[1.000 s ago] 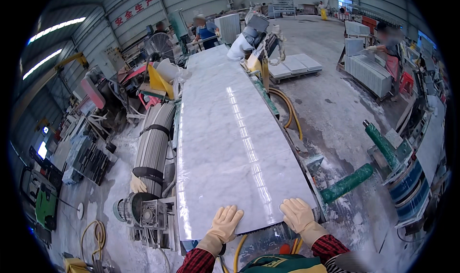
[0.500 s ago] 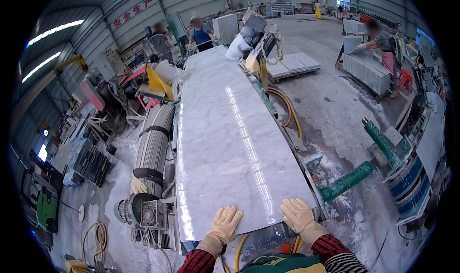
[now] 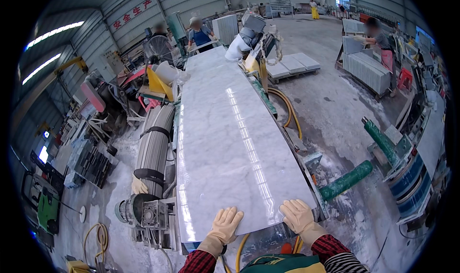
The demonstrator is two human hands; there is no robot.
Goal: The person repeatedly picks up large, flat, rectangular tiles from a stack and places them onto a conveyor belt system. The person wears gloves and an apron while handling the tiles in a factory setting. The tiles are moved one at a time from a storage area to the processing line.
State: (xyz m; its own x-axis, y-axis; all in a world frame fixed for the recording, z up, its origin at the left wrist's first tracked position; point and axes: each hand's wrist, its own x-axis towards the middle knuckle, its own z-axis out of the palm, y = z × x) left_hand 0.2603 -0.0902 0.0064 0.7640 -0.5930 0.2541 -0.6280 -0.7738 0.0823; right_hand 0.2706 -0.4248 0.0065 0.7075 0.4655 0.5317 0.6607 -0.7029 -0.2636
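A long, polished stone slab [image 3: 225,143], white with grey veining, lies flat and runs away from me. My left hand [image 3: 224,226], in a cream rubber glove, rests on its near edge with fingers laid out over the top. On the near right corner lies my right hand [image 3: 299,219], gloved the same way, its fingers stretched flat on the stone. Neither hand is wrapped round anything; the thumbs are partly hidden. At the slab's far end stands a person in a blue apron [image 3: 201,37].
A motor [image 3: 128,209] and a strapped grey roller [image 3: 154,143] sit along the slab's left side. Green cylinders [image 3: 347,179] jut out at right. A grey machine head [image 3: 251,28] stands by the far right edge. Another person [image 3: 381,43] works beside stacked slabs [image 3: 366,71].
My hands and the slab have hardly moved. The person at the far end has shifted slightly, and the yellow-clad person in the distance has moved a little left.
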